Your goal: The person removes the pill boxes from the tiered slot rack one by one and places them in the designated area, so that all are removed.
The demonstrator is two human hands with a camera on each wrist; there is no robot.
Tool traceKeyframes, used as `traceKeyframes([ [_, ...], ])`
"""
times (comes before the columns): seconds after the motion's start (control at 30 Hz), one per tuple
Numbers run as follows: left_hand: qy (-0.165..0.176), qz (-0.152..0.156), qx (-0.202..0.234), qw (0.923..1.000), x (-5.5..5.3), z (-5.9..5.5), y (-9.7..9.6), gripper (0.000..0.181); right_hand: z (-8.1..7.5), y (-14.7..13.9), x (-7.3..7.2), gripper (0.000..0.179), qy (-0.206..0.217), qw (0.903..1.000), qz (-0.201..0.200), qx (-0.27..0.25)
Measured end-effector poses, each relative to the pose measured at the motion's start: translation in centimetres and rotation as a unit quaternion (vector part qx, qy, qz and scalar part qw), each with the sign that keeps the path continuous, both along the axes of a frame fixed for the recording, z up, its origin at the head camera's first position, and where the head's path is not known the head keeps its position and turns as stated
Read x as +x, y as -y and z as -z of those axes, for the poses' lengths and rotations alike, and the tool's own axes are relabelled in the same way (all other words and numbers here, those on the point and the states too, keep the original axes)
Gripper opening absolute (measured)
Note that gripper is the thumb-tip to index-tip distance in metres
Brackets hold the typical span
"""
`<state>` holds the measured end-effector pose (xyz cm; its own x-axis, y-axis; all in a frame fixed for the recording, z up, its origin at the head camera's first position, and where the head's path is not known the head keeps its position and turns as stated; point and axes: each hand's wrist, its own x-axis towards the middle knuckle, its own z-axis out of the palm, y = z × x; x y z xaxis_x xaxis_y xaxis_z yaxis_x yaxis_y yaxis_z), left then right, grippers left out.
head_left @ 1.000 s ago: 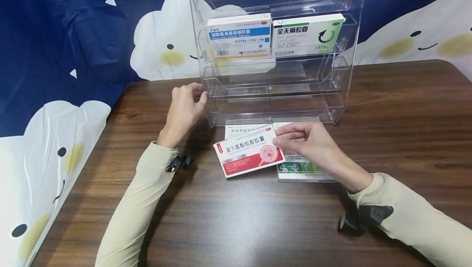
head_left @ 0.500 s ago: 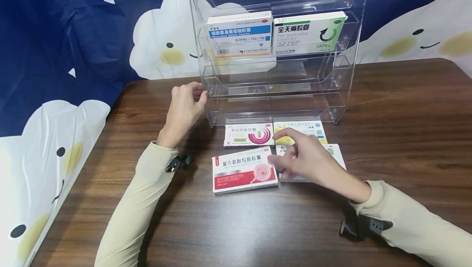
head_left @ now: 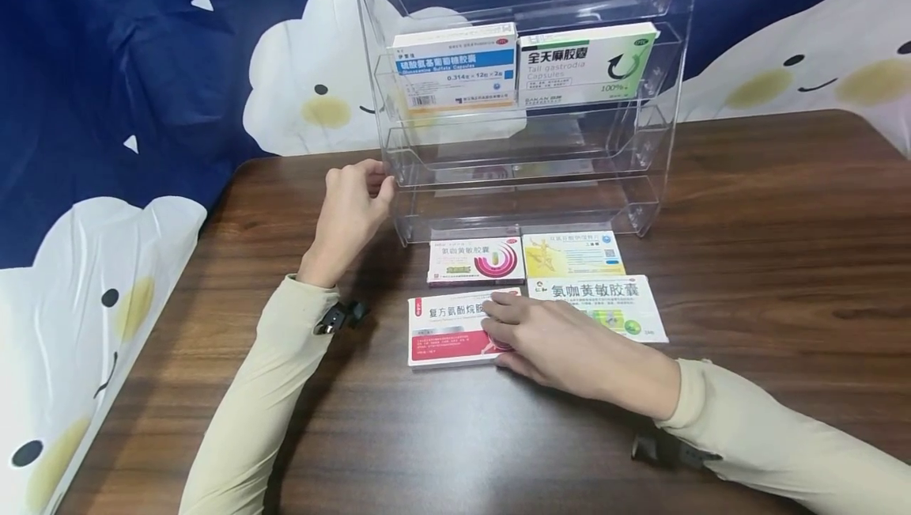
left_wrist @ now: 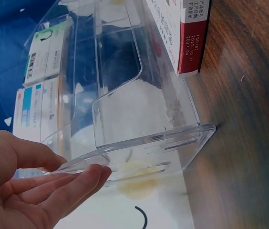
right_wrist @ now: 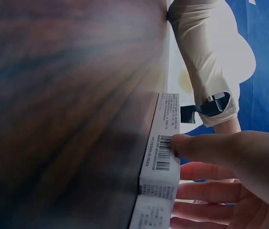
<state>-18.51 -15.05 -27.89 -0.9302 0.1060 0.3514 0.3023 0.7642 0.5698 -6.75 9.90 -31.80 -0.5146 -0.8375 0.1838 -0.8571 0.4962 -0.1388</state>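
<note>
In the head view, my left hand (head_left: 350, 218) pinches the left side edge of a clear acrylic display rack (head_left: 527, 200). The left wrist view shows the thumb and fingers on opposite faces of that panel. My right hand (head_left: 562, 345) spans the right end of a red-and-white medicine box (head_left: 448, 333) lying flat on the table, hiding part of its print. Its thumb (right_wrist: 184, 145) touches the near side with the barcode, while the fingers reach over the top. Under the right wrist lies a white-and-green medicine box (head_left: 626, 305), partly covered.
Behind these lie a medicine box with pink rings (head_left: 475, 260) and a yellow-and-white medicine box (head_left: 573, 254), in front of the rack. A blue-and-white box (head_left: 455, 68) and a green-and-white box (head_left: 587, 64) stand in an upper tier. Cloud-printed blue cloth (head_left: 178, 48) hangs behind.
My right hand laid the red-and-white box down in front of the pink-ringed one, let go of it, then came nearer and took its right end. My left hand stays on the rack.
</note>
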Motion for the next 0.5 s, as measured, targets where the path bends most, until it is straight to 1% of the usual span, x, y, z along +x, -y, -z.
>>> traceKeyframes([
  [0.13,-0.001,0.001,0.002,1.0000,0.06,0.05,-0.01,0.024,0.11,-0.04,-0.07,0.027,-0.006,0.9999,0.009,-0.001],
  [0.3,-0.001,0.000,0.003,1.0000,0.12,0.07,-0.03,0.024,0.14,-0.11,-0.25,0.027,-0.007,0.9998,0.017,-0.010],
  [0.5,-0.009,0.002,0.004,0.9999,0.02,0.05,-0.04,0.023,0.22,-0.17,-0.57,0.024,-0.013,0.9995,0.021,-0.018],
])
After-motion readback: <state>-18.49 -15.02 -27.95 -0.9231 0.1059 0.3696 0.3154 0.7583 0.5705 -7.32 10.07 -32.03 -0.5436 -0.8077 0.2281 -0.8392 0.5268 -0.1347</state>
